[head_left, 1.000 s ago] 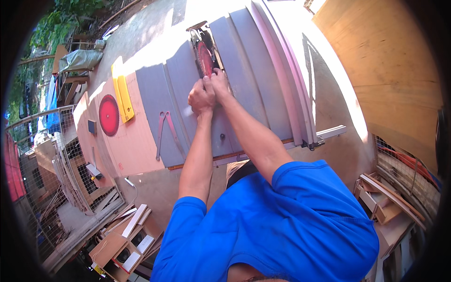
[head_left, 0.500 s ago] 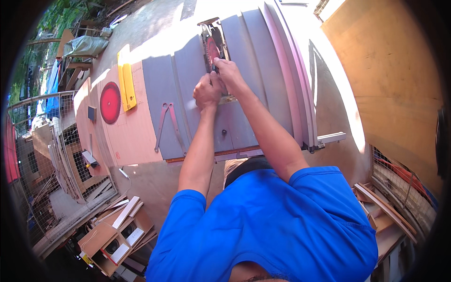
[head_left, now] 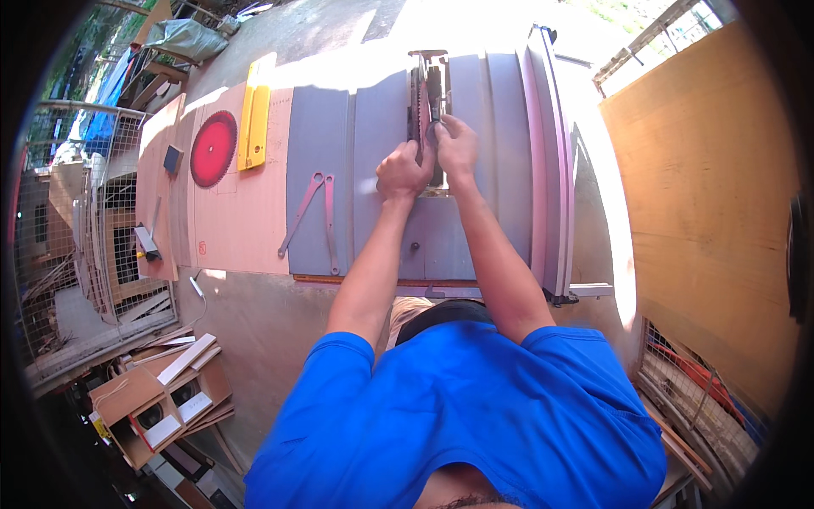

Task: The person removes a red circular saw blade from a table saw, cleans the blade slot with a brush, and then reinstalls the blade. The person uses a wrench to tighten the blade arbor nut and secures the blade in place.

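A table saw stands before me with its blade opening uncovered. In that opening a red toothed saw blade stands upright, seen almost edge-on. My left hand is closed at the blade's near edge, with fingers on its left side and the thumb on its right. Just right of the blade, my right hand pinches a small dark round part, like a washer or flange. The fingers partly cover it, and whether it touches the blade is unclear. Two flat wrenches lie left of my left forearm.
On the wooden side board lie a red circular saw blade, a long yellow plate and a small dark block. The fence rail runs along the saw's right. A plywood panel stands farther right; wooden boxes sit lower left.
My view has turned, so the saw sits straighter and the blade shows edge-on. Both hands stay at the opening; my right hand has moved to the blade's right side, showing the dark round part.
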`<state>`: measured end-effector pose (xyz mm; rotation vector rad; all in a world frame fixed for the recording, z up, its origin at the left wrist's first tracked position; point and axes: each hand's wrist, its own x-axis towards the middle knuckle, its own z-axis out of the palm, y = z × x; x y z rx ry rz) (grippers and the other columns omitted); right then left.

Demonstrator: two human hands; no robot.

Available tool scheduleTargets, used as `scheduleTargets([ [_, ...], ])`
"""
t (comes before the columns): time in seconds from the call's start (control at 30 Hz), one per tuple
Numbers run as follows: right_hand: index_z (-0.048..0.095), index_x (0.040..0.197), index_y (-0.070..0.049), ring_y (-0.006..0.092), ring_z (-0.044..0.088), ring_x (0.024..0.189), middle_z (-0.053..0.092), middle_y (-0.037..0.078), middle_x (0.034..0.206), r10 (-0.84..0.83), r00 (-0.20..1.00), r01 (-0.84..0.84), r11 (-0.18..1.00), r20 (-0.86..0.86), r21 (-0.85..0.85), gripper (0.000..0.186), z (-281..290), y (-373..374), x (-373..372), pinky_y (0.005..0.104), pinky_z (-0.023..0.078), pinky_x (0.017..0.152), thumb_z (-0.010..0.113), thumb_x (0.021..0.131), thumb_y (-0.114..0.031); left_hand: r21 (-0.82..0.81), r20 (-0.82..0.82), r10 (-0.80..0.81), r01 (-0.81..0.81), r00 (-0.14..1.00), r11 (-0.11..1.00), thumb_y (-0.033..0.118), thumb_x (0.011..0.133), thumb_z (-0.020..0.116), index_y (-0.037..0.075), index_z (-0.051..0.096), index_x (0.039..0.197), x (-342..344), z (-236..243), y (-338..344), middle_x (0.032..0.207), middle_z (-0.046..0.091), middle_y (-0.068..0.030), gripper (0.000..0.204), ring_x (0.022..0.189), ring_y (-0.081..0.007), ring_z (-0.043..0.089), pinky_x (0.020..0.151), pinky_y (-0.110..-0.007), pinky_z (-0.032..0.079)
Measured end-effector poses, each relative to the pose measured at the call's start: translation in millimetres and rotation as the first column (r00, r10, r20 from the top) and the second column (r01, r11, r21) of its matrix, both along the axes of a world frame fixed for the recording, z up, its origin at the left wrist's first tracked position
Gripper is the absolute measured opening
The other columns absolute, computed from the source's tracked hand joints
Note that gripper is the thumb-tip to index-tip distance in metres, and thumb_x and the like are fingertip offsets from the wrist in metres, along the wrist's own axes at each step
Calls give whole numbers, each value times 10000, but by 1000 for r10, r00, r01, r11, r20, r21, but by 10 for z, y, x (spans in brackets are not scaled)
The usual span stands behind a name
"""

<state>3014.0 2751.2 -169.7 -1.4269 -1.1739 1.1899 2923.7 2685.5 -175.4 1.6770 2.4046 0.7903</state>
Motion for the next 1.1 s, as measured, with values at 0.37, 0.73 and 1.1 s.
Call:
scheduleTargets([
  [0.37,533,1301,114,281,727,990,660,225,1156,113,920,-232,929,-376,-289,367,234,157,493,345,670,810,644,971,0,-52,60,39,-36,997,998,413,934,588,65,652,824,-18,73,-38,893,716,-147,371,818,-396,702,730,-516,549],
  [0.73,732,1041,-14,314,769,857,757,232,1018,316,898,-290,948,305,-128,208,164,448,406,413,596,833,763,876,-137,-88,63,80,-74,995,993,449,936,585,66,654,848,-5,53,-18,904,720,-178,399,844,-414,698,751,-529,538],
  [1.1,736,1039,-82,353,729,1015,762,172,1031,554,596,-556,807,581,-198,257,38,881,183,428,583,909,803,793,-116,-54,40,75,-73,996,996,430,924,583,78,627,801,-13,36,1,870,705,-128,376,779,-393,697,693,-509,554],
])
